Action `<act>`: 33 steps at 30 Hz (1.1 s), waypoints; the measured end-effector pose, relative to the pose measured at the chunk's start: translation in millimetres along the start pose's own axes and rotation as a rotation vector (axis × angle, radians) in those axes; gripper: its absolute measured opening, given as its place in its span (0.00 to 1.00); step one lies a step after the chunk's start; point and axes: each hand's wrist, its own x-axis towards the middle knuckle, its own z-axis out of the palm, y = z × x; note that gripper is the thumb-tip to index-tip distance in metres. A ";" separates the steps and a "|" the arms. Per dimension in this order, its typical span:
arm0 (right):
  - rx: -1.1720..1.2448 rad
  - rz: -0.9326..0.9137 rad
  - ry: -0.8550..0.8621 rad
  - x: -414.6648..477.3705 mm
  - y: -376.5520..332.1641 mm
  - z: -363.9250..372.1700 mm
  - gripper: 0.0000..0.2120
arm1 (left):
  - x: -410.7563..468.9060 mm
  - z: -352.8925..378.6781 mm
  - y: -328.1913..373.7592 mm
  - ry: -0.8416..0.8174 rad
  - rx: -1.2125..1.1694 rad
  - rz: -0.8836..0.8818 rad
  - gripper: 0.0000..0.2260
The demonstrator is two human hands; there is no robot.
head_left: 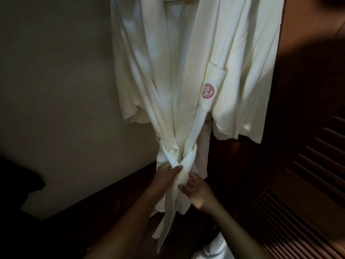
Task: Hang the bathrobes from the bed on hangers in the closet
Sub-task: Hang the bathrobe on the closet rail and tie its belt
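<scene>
White cloth belt, crossed over at the waist of a hanging bathrobe, is gripped at the crossing by the person's left hand, thumb laid over the band and fingers curled round it. The right hand sits just beside and below, fingers bent toward the belt's loose tail; it is blurred, so whether it has hold of the cloth cannot be told. The tails drop between both forearms. Above the waist the robe's ribbed collar runs up to a wooden hanger at the frame's top edge, and a chest pocket bears a red circular emblem. A pale wall stands to the left and a dark louvred door to the right.
</scene>
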 end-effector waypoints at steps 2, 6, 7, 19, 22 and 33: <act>-0.086 -0.072 0.041 -6.7 -4.3 7.0 0.15 | 0.5 0.7 2.0 -0.019 0.003 0.007 0.15; -0.321 -0.184 0.129 -9.6 -18.4 -7.2 0.20 | -3.5 -11.9 -1.7 -0.111 -0.032 -0.009 0.18; -0.343 -0.206 0.127 -9.3 -21.3 -11.4 0.22 | -5.1 -14.7 -3.5 -0.120 -0.039 -0.009 0.20; -0.525 -0.386 0.182 -9.1 -57.3 -31.1 0.17 | -13.8 -11.0 4.6 -0.109 0.585 0.240 0.09; -0.255 -0.359 0.057 -25.4 -75.0 -38.3 0.18 | -5.3 -18.8 8.6 -0.205 0.394 0.160 0.09; 0.109 -0.107 -0.019 -14.7 -13.9 -35.8 0.10 | -3.4 -5.4 36.1 -0.295 -0.490 -0.063 0.21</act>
